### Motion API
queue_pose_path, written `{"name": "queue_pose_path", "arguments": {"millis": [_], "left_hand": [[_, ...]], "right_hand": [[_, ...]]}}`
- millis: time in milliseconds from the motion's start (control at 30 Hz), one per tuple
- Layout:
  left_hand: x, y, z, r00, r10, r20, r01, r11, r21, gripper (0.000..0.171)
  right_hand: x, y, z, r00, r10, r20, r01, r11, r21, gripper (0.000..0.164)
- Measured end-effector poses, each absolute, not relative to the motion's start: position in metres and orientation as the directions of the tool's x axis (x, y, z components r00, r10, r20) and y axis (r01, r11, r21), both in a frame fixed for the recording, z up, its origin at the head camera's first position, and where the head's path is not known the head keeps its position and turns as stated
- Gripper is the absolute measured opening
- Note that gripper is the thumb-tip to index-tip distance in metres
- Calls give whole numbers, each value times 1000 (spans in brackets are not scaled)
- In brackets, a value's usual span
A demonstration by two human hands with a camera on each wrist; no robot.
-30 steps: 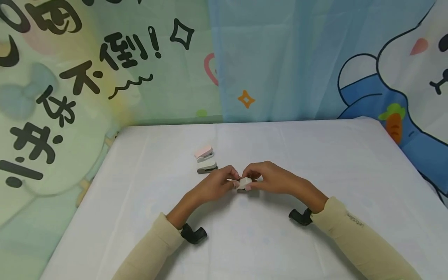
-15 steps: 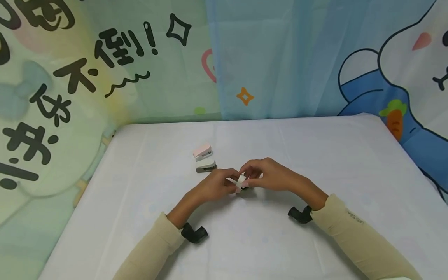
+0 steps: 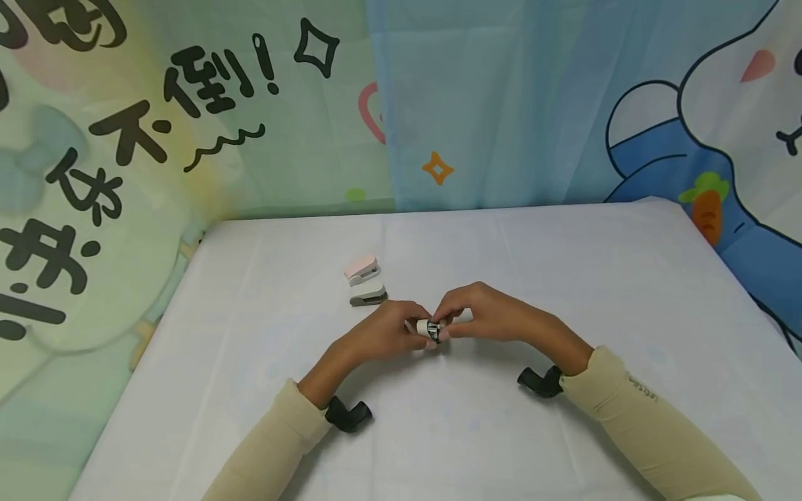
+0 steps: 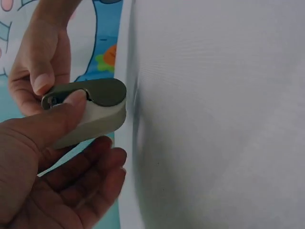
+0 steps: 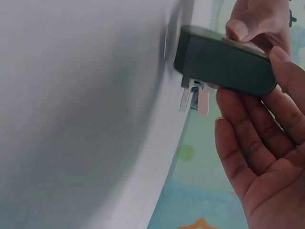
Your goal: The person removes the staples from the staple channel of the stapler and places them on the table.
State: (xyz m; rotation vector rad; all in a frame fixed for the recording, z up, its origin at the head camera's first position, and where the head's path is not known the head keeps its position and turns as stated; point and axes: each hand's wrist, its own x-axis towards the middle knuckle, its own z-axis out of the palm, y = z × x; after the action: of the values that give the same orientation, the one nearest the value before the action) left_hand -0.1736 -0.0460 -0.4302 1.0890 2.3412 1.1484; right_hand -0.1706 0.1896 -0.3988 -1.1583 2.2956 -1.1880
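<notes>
A small white hole punch (image 3: 424, 328) with a dark grey-green base is held between both hands, just above the table, near the middle of the head view. My left hand (image 3: 387, 328) pinches one end; in the left wrist view its thumb lies on the white body (image 4: 102, 114) and the other fingers are loosely bent below. My right hand (image 3: 485, 313) pinches the opposite end with thumb and fingertips. In the right wrist view the flat dark base (image 5: 224, 62) faces the camera. Fingers hide part of the punch.
Just beyond my left hand stand a pink hole punch (image 3: 361, 267) and a white one (image 3: 368, 293), side by side. A white cloth covers the table (image 3: 532, 431). Printed curtains (image 3: 476, 104) hang behind and to the left.
The hole punch has been turned over between my fingers, from white top showing, through a tilt, to its dark and metal parts showing. Both hands stay nearly in place.
</notes>
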Motion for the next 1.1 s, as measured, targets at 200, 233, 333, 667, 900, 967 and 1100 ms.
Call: {"name": "queue_pose_path", "arguments": {"millis": [200,233,333,667,900,967,1100], "left_hand": [[-172,-48,-430,-683,731,7,423,387,820,26],[-172,-48,-430,-677,736,1,415,381,826,26],[-172,-48,-430,-635,773,17,441,345,829,26],[-171,-48,-427,-551,826,116,571,272,775,30],[-172,-46,-429,-525,837,154,588,225,777,42],[-172,-44,-431,-563,813,146,568,253,783,44],[-172,-42,-434,-695,715,78,459,358,813,30]], "right_hand": [[-167,189,-398,-641,-767,30,-474,365,-801,13],[-166,189,-398,-640,-768,12,-464,374,-803,12],[-166,190,-399,-625,-779,-38,-433,387,-814,11],[-172,195,-406,-658,-748,-89,-315,381,-869,59],[-176,194,-410,-521,-832,-191,-202,338,-919,53],[-177,194,-411,-552,-814,-182,-240,364,-900,38],[-178,196,-413,-669,-725,-163,-263,437,-860,25]]}}
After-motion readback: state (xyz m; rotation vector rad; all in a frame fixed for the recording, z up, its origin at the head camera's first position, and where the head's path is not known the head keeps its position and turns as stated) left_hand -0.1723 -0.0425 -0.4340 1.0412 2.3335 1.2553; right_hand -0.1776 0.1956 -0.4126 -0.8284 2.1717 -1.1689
